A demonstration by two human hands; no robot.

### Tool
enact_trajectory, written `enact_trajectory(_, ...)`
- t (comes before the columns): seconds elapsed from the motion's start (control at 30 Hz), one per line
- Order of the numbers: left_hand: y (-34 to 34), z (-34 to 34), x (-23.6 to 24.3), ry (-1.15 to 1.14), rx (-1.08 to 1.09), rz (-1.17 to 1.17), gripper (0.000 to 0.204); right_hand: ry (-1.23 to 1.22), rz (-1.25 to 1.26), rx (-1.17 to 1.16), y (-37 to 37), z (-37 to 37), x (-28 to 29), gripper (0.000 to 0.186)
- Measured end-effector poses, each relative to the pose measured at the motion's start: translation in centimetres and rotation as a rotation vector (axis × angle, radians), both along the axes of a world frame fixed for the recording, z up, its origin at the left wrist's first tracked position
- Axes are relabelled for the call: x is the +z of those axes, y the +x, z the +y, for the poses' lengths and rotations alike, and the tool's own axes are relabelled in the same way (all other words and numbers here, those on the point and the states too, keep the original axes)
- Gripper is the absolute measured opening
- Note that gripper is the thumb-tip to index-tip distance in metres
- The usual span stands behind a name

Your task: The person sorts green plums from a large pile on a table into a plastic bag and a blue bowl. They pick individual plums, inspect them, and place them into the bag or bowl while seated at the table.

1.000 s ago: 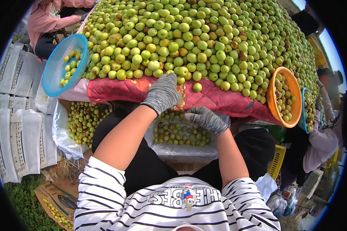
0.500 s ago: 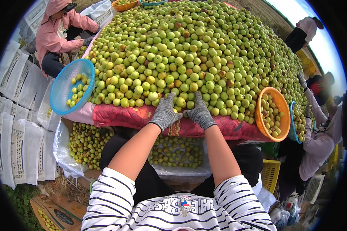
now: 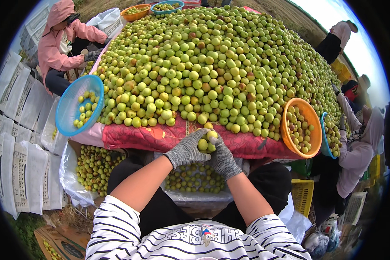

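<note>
My left hand [image 3: 186, 149] and my right hand [image 3: 223, 158], both in striped grey knit gloves, are closed around several yellow-green round fruits [image 3: 203, 144] at the near edge of a big sloping fruit pile [image 3: 212, 65]. The held fruits sit just above the red patterned cloth [image 3: 147, 139] that borders the pile. Under my hands a plastic-lined container [image 3: 193, 198] holds more fruit; a second lined container [image 3: 76, 190] with fruit stands to its left.
Blue colander [image 3: 63, 110] at left, orange colander [image 3: 317, 134] and blue basket [image 3: 326, 149] at right, all with fruit. Stacked white covered crates [image 3: 26, 173], a yellow crate [image 3: 302, 195]. A co-worker in pink [image 3: 56, 47] sits top left; others [image 3: 355, 160] work along the right.
Both gloved hands first reached into the pile edge and have now drawn back toward me with fruits held between them. The view has also tilted, showing more of the surroundings.
</note>
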State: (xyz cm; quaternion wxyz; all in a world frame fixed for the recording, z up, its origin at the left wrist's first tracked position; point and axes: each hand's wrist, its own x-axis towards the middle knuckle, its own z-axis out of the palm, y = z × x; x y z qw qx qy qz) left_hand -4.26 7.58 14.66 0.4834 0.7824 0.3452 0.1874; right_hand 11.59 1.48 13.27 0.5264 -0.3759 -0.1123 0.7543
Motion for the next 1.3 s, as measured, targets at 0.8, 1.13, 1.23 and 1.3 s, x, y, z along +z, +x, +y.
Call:
enact_trajectory(0.8, -2.9, 4.1, 1.9, 0.166, 0.278, 0.417, 0.079, 0.397, -2.352, 0.018, 4.1, 15.6, 6.6, 0.057)
enact_trajectory(1.13, -1.3, 4.6, 2.6, -0.036, 0.245, 0.55, 0.103, 0.862, -2.042, 0.164, 0.0, 11.3, 2.7, 0.045)
enact_trajectory(1.23, -1.7, 4.4, 2.5, -0.018, 0.228, 0.55, 0.103, 0.781, -1.912, 0.155, 1.3, 10.6, 3.6, 0.043)
enact_trajectory(1.3, -2.1, 4.3, 2.3, 0.044, 0.246, 0.573, 0.099, 0.598, -2.05, 0.003, 3.9, 12.2, 5.4, 0.04)
